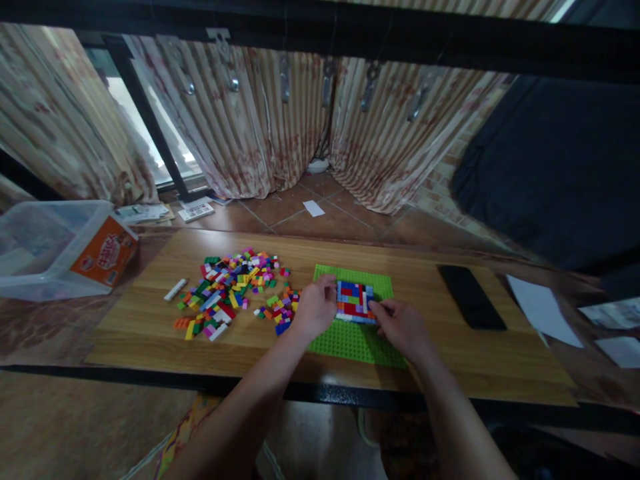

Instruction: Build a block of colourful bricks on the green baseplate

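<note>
1. Where the two hands meet over the green board (357,343), a small brick panel (354,293) of red, blue and other coloured pieces lies between them. Whether it sits pressed on the studs or slightly raised cannot be told from this angle.

2. Right hand (404,327): thumb and bent fingers appear to pinch the brick panel at its right edge. If the force falls on the outermost pieces alone, that rim could be levered loose.

3. Left hand (316,308): fingers curled at the panel's left edge, their tips partly hidden; whether they grasp it or merely rest there cannot be told. Uneven support from the two sides could twist the panel and open its seams.

4. The green board lies flat on the wooden table (130,340), with no fastening visible. A sideways push or pull through the panel could make it slide or turn.

5. Loose bricks (235,283) spread over the table left of the board, the nearest just beside the left hand. A wide sweep of that wrist could scatter them, and one caught beneath the board would make it rock.

6. Phone (473,298): flat, well apart from the right hand; a knock seems unlikely unless the elbow swings outward.
</note>
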Motion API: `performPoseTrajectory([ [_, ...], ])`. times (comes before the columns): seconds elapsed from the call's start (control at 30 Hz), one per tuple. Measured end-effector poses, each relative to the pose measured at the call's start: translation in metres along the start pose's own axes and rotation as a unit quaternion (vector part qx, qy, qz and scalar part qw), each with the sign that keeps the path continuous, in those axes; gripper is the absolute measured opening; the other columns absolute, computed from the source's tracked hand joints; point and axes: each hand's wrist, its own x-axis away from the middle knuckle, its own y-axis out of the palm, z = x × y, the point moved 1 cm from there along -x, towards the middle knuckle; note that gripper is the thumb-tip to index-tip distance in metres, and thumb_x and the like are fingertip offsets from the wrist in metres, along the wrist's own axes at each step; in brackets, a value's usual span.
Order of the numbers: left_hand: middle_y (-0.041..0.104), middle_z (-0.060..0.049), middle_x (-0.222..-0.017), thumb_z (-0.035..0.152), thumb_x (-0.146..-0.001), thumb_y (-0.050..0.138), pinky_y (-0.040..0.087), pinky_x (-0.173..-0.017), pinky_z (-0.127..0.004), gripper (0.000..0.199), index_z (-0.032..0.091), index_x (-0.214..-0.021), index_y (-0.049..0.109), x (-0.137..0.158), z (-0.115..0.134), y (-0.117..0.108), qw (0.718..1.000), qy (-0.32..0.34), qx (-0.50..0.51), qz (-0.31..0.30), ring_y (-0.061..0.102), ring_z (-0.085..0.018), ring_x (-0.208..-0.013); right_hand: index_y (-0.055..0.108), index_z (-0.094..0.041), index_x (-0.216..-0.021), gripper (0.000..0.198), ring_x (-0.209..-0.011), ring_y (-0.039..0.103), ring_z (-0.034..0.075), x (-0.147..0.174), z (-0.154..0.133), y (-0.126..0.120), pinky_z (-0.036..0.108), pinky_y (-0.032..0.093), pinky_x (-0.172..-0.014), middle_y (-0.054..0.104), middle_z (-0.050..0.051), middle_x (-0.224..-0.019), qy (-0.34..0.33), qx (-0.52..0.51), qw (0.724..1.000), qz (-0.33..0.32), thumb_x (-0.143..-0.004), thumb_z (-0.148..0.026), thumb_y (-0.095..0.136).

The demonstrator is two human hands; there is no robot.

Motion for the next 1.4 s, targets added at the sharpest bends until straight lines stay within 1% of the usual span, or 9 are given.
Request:
performPoseTrajectory([
  [0.17, 0.073, -0.009, -0.099, 0.017, -0.085, 0.060, 0.052, -0.081, -0.029, 0.025, 0.014, -0.109, 0.067, 0.012, 0.001, 0.003, 1.000, -0.007, -0.014, -0.012, 0.069, -0.018, -0.087, 0.064, -0.022, -0.062, 0.046, -0.049, 0.062, 0.020, -0.007, -0.003, 0.002, 0.030, 0.040, -0.053, 0.063, 0.004, -0.051, -0.011, 0.055, 0.998, 0.042, -0.092, -0.051, 0.045],
  [0.3, 0.072, -0.007, -0.093, 0.016, -0.079, 0.068, 0.050, -0.076, -0.027, 0.027, 0.014, -0.105, 0.068, 0.015, 0.003, 0.006, 0.999, -0.025, -0.009, -0.030, 0.067, -0.017, -0.081, 0.068, -0.022, -0.065, 0.044, -0.050, 0.060, 0.020, -0.012, -0.002, 0.004, 0.031, 0.039, -0.054, 0.063, 0.004, -0.050, -0.019, 0.082, 0.995, 0.048, -0.089, -0.054, 0.050],
  [0.57, 0.069, -0.002, -0.076, 0.017, -0.079, 0.068, 0.046, -0.063, -0.024, 0.026, 0.014, -0.105, 0.067, 0.014, 0.000, 0.009, 0.998, -0.047, -0.021, -0.029, 0.064, -0.015, -0.068, 0.065, -0.021, -0.063, 0.044, -0.048, 0.057, 0.016, -0.012, 0.000, 0.007, 0.029, 0.038, -0.053, 0.062, 0.002, -0.053, -0.042, 0.062, 0.996, 0.042, -0.089, -0.053, 0.050],
  [0.77, 0.069, -0.001, -0.076, 0.016, -0.080, 0.067, 0.046, -0.061, -0.023, 0.026, 0.014, -0.105, 0.065, 0.023, -0.005, 0.012, 0.999, -0.045, 0.014, -0.026, 0.064, -0.014, -0.067, 0.066, -0.023, -0.062, 0.051, -0.060, 0.061, 0.021, -0.011, -0.002, 0.007, 0.032, 0.039, -0.057, 0.067, 0.006, -0.060, -0.064, 0.127, 0.986, 0.088, -0.090, -0.059, 0.045],
  [0.83, 0.069, -0.002, -0.076, 0.016, -0.079, 0.067, 0.045, -0.060, -0.023, 0.025, 0.014, -0.104, 0.065, 0.026, -0.004, 0.012, 0.998, -0.054, 0.017, -0.030, 0.063, -0.014, -0.066, 0.070, -0.022, -0.072, 0.051, -0.065, 0.063, 0.023, -0.011, -0.007, 0.008, 0.034, 0.041, -0.060, 0.070, 0.008, -0.068, -0.044, 0.137, 0.982, 0.125, -0.089, -0.062, 0.045],
  [0.93, 0.070, -0.003, -0.077, 0.019, -0.079, 0.068, 0.045, -0.060, -0.024, 0.027, 0.014, -0.105, 0.066, 0.029, -0.002, 0.010, 0.998, -0.056, 0.003, -0.040, 0.063, -0.015, -0.067, 0.069, -0.017, -0.104, 0.054, -0.084, 0.065, 0.029, -0.013, -0.014, 0.012, 0.038, 0.046, -0.070, 0.073, 0.014, -0.094, -0.053, 0.129, 0.971, 0.193, -0.087, -0.064, 0.049],
  [1.07, 0.070, -0.005, -0.079, 0.023, -0.079, 0.067, 0.045, -0.060, -0.026, 0.031, 0.013, -0.109, 0.065, 0.031, 0.000, 0.008, 0.998, -0.047, -0.027, -0.043, 0.063, -0.017, -0.067, 0.057, -0.012, -0.129, 0.062, -0.118, 0.052, 0.037, -0.014, -0.020, 0.027, 0.049, 0.042, -0.092, 0.061, 0.021, -0.128, -0.126, 0.162, 0.962, 0.181, -0.089, -0.058, 0.048],
  [1.2, 0.072, -0.006, -0.080, 0.024, -0.081, 0.064, 0.047, -0.063, -0.027, 0.030, 0.013, -0.109, 0.066, 0.032, 0.000, 0.005, 0.997, -0.028, -0.049, -0.046, 0.065, -0.019, -0.069, 0.053, -0.016, -0.134, 0.057, -0.125, 0.047, 0.037, -0.014, -0.018, 0.036, 0.056, 0.038, -0.097, 0.056, 0.019, -0.137, -0.115, 0.188, 0.966, 0.135, -0.092, -0.053, 0.046],
  [1.4, 0.074, -0.006, -0.088, 0.025, -0.086, 0.059, 0.051, -0.074, -0.029, 0.025, 0.018, -0.108, 0.069, 0.031, -0.001, -0.017, 0.995, 0.005, -0.097, -0.011, 0.069, -0.020, -0.079, 0.061, -0.021, -0.124, 0.047, -0.121, 0.050, 0.034, -0.017, -0.014, 0.039, 0.054, 0.038, -0.098, 0.061, 0.013, -0.131, -0.168, 0.169, 0.964, 0.119, -0.093, -0.051, 0.044],
])
